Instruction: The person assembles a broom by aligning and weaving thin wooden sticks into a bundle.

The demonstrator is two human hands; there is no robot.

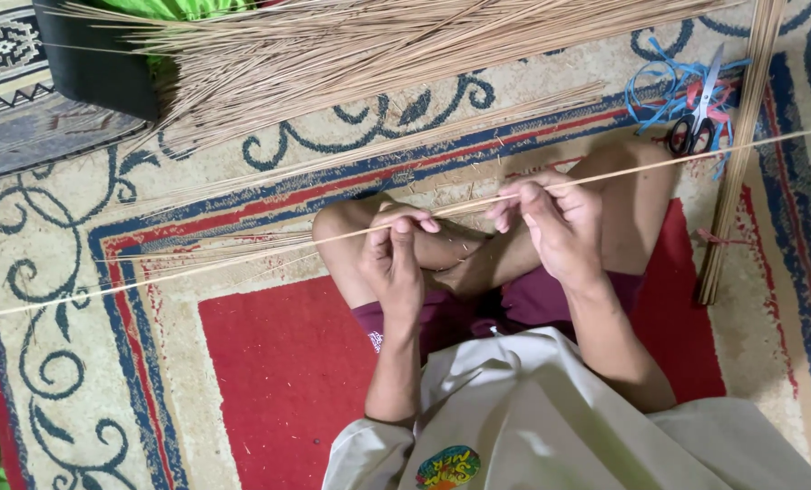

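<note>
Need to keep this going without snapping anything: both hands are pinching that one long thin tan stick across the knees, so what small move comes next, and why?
Probably slide the left hand a little further left along the long thin tan stick while the right hand holds its pinch. Both hands grip close together near the middle, and the long left end hangs unsupported over the patterned red, cream and blue carpet.

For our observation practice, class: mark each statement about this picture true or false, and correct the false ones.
1. Both hands hold one long thin stick. True: the left hand and right hand pinch the same stick.
2. The scissors lie in the person's lap. False: the scissors lie on the carpet beside blue strips.
3. A loose pile of sticks lies ahead of the person. True.
4. The person stands. False: they sit cross-legged.
</note>
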